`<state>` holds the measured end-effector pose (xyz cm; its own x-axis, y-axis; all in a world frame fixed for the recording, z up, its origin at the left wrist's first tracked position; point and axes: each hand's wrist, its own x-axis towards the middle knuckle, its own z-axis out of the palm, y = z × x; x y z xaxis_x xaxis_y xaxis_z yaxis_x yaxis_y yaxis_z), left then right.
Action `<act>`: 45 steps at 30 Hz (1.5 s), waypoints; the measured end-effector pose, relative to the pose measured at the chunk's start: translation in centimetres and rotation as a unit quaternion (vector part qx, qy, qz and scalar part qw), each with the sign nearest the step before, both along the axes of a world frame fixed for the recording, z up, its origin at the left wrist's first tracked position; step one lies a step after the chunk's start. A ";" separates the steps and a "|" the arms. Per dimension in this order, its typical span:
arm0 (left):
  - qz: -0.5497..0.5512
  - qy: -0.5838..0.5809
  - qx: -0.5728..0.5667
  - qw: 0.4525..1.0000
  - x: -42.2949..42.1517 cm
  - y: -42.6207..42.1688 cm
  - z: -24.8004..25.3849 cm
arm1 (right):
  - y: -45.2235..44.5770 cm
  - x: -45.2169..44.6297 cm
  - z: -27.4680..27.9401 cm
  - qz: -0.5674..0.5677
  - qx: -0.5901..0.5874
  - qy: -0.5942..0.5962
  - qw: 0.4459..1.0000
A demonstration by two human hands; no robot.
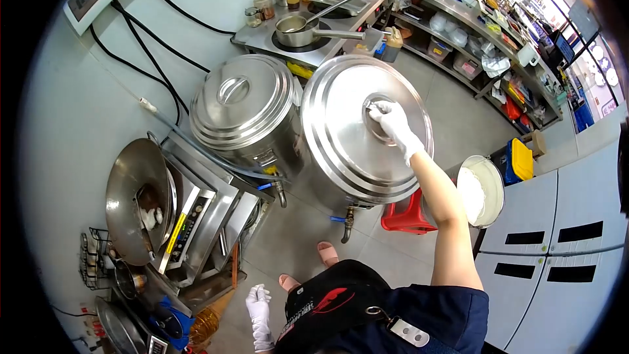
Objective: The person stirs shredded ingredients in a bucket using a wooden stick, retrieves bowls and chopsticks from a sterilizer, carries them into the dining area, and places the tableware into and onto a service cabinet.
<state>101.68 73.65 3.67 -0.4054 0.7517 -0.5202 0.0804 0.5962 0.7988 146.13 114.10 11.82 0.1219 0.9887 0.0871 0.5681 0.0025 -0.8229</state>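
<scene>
My right hand, in a white glove, is closed round the handle of a large round steel pot lid. The lid covers the top of a tall steel stockpot that has a tap low on its side. Whether the lid rests fully on the rim, I cannot tell. Down by my body, my left hand, gloved too, hangs over the floor with its fingers curled. Nothing shows in it. A second lidded stockpot stands to the left.
A saucepan with a ladle sits on the stove at the back. To the left is a big wok. A red stool and a white bucket stand right of the stockpot, near a white cabinet. Shelving runs behind.
</scene>
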 end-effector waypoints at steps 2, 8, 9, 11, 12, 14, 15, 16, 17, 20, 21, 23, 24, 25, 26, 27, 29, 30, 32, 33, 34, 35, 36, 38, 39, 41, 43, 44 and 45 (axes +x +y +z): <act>0.005 0.001 -0.017 1.000 -0.1 -0.1 0.1 | -2.0 -2.4 3.4 -0.017 -0.031 -0.121 0.992; -0.005 -0.002 -0.028 1.000 -1.1 -1.2 -1.5 | 0.3 0.1 -5.2 0.001 -0.034 -0.165 0.986; -0.014 0.001 -0.030 0.999 -1.1 -1.2 -1.3 | 0.3 0.5 -5.9 0.000 -0.040 -0.174 0.984; -0.021 0.005 -0.030 0.999 -1.1 -0.9 -1.3 | 0.7 1.5 -7.7 0.003 -0.047 -0.201 0.978; -0.024 0.007 -0.030 0.999 -1.1 -0.8 -1.1 | 0.4 1.6 -7.4 0.001 -0.053 -0.194 0.980; -0.029 0.013 -0.034 0.999 -1.0 -0.4 -0.7 | -0.3 2.2 -6.8 -0.001 -0.078 -0.176 0.981; -0.035 0.017 -0.037 0.999 -1.0 0.0 -0.5 | -0.4 2.5 -6.9 -0.004 -0.086 -0.168 0.982; -0.030 0.014 -0.041 0.999 -1.0 0.2 -0.4 | -0.6 3.0 -6.9 -0.010 -0.093 -0.160 0.983; -0.028 0.010 -0.045 0.999 -1.1 0.3 -0.5 | -1.0 3.7 -6.9 -0.020 -0.101 -0.153 0.983; -0.030 -0.005 -0.058 0.998 -1.3 0.8 -1.2 | -2.3 6.0 -7.5 -0.049 -0.094 -0.151 0.983; -0.034 -0.003 -0.063 0.997 -1.3 0.9 -1.3 | -3.4 6.1 -5.6 -0.059 -0.111 -0.148 0.981; -0.043 -0.001 -0.066 0.997 -1.3 1.3 -1.4 | -4.3 8.2 -5.7 -0.062 -0.123 -0.161 0.977; -0.049 -0.001 -0.068 0.997 -1.2 1.5 -1.4 | -5.2 8.9 -5.2 -0.073 -0.118 -0.159 0.978; -0.053 -0.002 -0.069 0.996 -1.1 1.8 -1.4 | -5.7 10.1 -5.8 -0.092 -0.122 -0.161 0.975; -0.056 -0.002 -0.071 0.996 -0.9 2.0 -1.3 | -6.4 11.1 -6.0 -0.111 -0.128 -0.155 0.973; -0.066 0.001 -0.071 0.995 -0.7 2.4 -1.1 | -7.0 12.3 -6.4 -0.116 -0.121 -0.157 0.973; -0.077 0.007 -0.070 0.995 -0.2 3.2 -0.6 | -8.1 14.5 -7.7 -0.124 -0.085 -0.181 0.972; -0.081 0.007 -0.069 0.994 0.1 3.6 -0.6 | -8.7 15.4 -7.9 -0.129 -0.091 -0.184 0.970; -0.091 0.007 -0.069 0.993 0.4 4.2 -0.6 | -9.4 16.8 -8.6 -0.141 -0.124 -0.135 0.973; -0.091 0.005 -0.069 0.993 0.6 4.5 -0.6 | -9.9 16.9 -8.4 -0.155 -0.122 -0.135 0.971; -0.092 0.002 -0.069 0.993 0.8 4.8 -0.6 | -10.3 17.0 -7.7 -0.168 -0.120 -0.134 0.969; -0.093 0.000 -0.070 0.993 0.9 4.9 -0.6 | -10.2 18.0 -9.2 -0.175 -0.115 -0.096 0.973; -0.099 0.000 -0.064 0.993 0.9 4.9 -0.8 | -10.3 18.3 -9.2 -0.174 -0.119 -0.100 0.972; -0.111 -0.001 -0.052 0.992 0.9 5.0 -1.2 | -10.5 18.8 -9.0 -0.171 -0.126 -0.109 0.971; -0.113 0.000 -0.052 0.992 1.1 5.1 -1.3 | -10.4 18.8 -9.0 -0.165 -0.119 -0.104 0.974; -0.113 0.005 -0.052 0.992 1.3 5.0 -1.5 | -10.3 19.2 -8.5 -0.154 -0.156 -0.130 0.967; -0.109 0.006 -0.059 0.992 1.6 4.9 -1.5 | -10.3 19.4 -8.4 -0.144 -0.177 -0.140 0.964; -0.108 0.006 -0.061 0.992 1.7 4.8 -1.6 | -10.3 19.5 -8.5 -0.142 -0.168 -0.155 0.963; -0.106 0.006 -0.060 0.992 1.7 4.5 -2.0 | -10.3 19.5 -8.6 -0.140 -0.159 -0.168 0.963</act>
<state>103.36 78.19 1.65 -0.2506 0.7537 -0.6075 0.2233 0.6557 0.7213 165.62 103.82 3.23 0.4059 0.9040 -0.1340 0.7444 -0.4121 -0.5254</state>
